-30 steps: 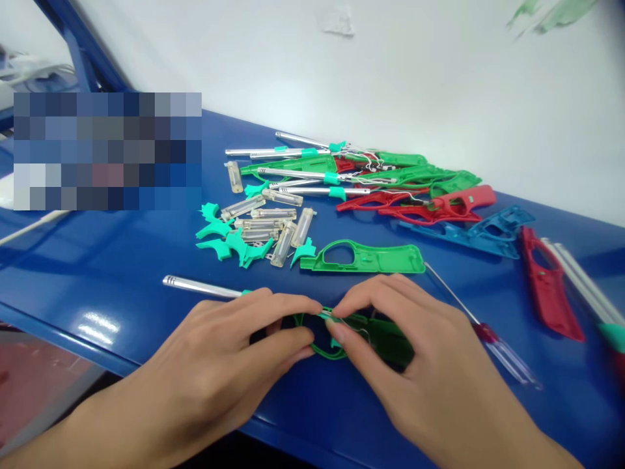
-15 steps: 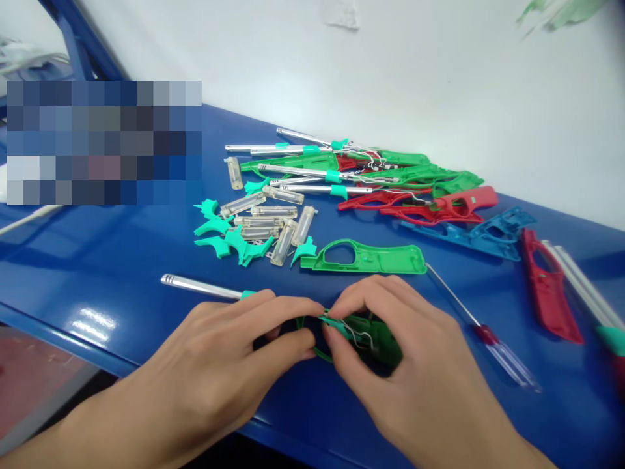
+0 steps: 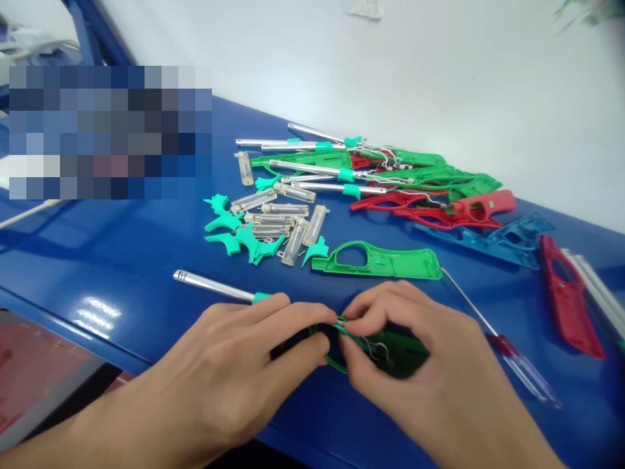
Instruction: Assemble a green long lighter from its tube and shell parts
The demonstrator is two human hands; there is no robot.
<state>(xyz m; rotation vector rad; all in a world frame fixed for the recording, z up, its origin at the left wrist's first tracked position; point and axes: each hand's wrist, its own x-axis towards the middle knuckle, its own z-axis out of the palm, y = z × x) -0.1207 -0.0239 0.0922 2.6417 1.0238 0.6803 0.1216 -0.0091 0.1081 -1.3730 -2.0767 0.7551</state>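
Between my two hands is a green lighter casing half (image 3: 407,355), its inside and thin white wires (image 3: 375,345) facing up. A silver metal tube (image 3: 215,285) with a teal collar sticks out to the left, partly behind my left hand. My left hand (image 3: 234,371) is closed around the casing's tube end, thumb and index finger at its handle opening. My right hand (image 3: 415,358) pinches at a small teal piece (image 3: 349,327) by the same opening; the fingertips hide most of it. Just beyond lies another green casing half (image 3: 395,262).
Loose teal triggers (image 3: 224,223) and clear fuel tanks (image 3: 295,241) lie in a pile on the blue table (image 3: 146,312). Behind are tubes with wires, green and red casings (image 3: 483,202), and a blue casing (image 3: 488,244). A screwdriver (image 3: 530,374) and red casing (image 3: 573,306) lie right.
The whole view has shifted, so the table's things appear a little farther right. Both hands keep their grip at the casing's opening, with only slight finger movement.
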